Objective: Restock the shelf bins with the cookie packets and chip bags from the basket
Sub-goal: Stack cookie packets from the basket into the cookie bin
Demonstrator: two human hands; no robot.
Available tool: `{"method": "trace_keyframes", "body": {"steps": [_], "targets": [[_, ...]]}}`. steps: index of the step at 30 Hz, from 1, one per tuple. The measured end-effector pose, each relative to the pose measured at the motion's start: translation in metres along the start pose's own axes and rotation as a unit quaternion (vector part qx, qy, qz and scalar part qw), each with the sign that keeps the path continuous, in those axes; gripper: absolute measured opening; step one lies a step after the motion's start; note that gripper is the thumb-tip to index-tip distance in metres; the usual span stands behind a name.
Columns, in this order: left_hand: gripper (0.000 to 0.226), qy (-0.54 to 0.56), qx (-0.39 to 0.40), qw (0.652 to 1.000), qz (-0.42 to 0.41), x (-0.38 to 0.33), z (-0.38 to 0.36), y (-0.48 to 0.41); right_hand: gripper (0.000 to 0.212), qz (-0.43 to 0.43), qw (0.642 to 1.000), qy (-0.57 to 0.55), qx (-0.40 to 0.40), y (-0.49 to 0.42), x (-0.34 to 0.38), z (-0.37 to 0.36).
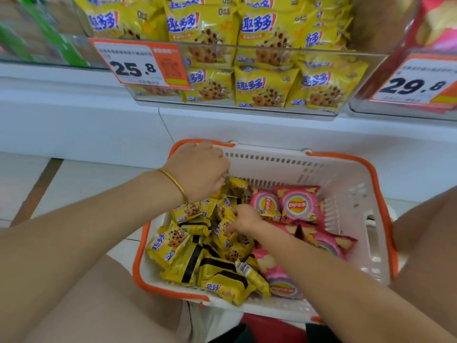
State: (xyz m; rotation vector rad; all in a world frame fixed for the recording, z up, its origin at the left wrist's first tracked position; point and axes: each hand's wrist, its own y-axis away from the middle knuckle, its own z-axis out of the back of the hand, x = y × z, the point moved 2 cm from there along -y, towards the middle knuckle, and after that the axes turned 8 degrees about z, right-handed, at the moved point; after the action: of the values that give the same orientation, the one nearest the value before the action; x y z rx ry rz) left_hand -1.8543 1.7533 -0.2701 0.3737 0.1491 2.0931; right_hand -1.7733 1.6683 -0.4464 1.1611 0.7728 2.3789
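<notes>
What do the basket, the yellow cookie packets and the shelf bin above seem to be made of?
Basket: moulded plastic, matt white with orange rim; slotted walls show it. Cookie packets: thin glossy film, probably plastic; it creases and shines. Shelf bin: clear rigid plastic, perhaps acrylic; packets show through.

An orange 25.8 tag hung at 11 o'clock. An orange 29.8 tag sat at 2 o'clock. Blurry green packs were at 10 o'clock. A white ledge ran across from 9 to 3 o'clock. Pale floor tiles showed at 9 o'clock. Something red lay at 6 o'clock.
</notes>
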Motion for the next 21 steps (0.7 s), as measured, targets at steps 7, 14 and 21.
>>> {"method": "trace_keyframes", "body": {"steps": [7,14,21], "targets": [[0.04,0.162,0.142,0.976,0.016,-0.02,0.003,-0.01,0.038,0.069,0.963,-0.26,0.015,0.058,0.007,0.09],[0.039,0.332,0.075,0.94,0.01,-0.031,0.06,-0.021,0.04,0.186,0.972,-0.088,-0.116,0.144,0.054,0.175],[0.024,0.516,-0.153,0.843,0.013,-0.012,0.144,-0.016,0.035,0.243,0.921,0.063,-0.3,0.21,0.109,0.249]]}}
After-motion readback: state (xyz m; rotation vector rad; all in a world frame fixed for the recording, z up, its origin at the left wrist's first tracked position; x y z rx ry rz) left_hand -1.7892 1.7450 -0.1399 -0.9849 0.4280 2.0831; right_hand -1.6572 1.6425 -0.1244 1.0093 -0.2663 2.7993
